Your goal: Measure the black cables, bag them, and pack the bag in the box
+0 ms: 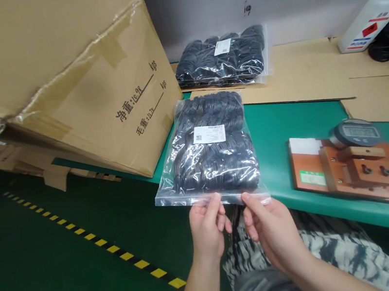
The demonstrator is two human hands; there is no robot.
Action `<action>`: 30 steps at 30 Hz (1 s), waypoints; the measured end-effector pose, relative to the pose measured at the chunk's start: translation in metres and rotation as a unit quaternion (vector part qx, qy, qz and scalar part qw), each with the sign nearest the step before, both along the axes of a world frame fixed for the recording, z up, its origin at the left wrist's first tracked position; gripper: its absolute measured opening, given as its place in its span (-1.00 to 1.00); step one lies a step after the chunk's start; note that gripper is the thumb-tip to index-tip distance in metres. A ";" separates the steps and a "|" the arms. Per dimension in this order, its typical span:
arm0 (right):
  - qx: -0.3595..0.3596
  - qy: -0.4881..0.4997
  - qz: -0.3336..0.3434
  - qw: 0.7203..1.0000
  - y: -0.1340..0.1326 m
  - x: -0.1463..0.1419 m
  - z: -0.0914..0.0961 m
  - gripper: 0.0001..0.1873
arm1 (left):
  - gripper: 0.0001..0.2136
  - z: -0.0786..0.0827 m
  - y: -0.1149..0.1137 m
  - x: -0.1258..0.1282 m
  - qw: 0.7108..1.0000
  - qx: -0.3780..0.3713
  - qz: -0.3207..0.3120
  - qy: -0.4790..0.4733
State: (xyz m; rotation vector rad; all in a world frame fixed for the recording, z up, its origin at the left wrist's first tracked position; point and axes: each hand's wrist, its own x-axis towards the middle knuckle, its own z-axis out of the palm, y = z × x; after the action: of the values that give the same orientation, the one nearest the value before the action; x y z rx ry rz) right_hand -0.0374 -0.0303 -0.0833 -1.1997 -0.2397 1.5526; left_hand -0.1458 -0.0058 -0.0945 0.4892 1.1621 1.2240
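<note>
A clear zip bag [167, 195] packed with black rings [215, 159] lies at the front edge of the green table, its sealing strip towards me. On top of it is a white label [209, 134] with printed codes. My left hand [209, 226] pinches the strip near its middle between thumb and fingers. Farther right along the same strip, my right hand [271, 224] pinches the bag's edge near its corner. Part of the strip overhangs the table edge. Behind it, against the wall, sits a second filled bag [221, 60] with its own white label.
A large cardboard box [98, 97] with handwritten weights stands at the left, partly past the table [272, 123] edge. To the right is a brown fixture with a digital gauge [357, 132]. A white plastic bottle [369, 22] stands on flat cardboard [308, 68] at the back.
</note>
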 end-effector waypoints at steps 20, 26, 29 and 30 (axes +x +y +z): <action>0.048 0.022 0.075 0.996 0.018 -0.041 -0.006 -0.51 | -0.62 0.002 0.004 -0.023 0.998 0.019 0.057 0.031; 0.051 0.017 0.076 0.996 0.019 -0.048 -0.007 -0.51 | -0.63 -0.001 0.003 -0.031 0.996 0.024 0.079 0.032; 0.041 0.010 0.068 0.997 0.018 -0.047 -0.009 -0.54 | -0.66 0.002 0.007 -0.037 0.993 0.035 0.101 0.042; 0.041 0.008 0.067 0.997 0.018 -0.047 -0.009 -0.54 | -0.67 0.003 0.008 -0.039 0.993 0.037 0.101 0.043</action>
State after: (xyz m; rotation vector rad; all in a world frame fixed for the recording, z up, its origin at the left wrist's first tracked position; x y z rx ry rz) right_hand -0.0843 -0.0121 -0.0923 -1.1255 -0.3763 1.6519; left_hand -0.1851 0.0020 -0.0916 0.4937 1.2665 1.4364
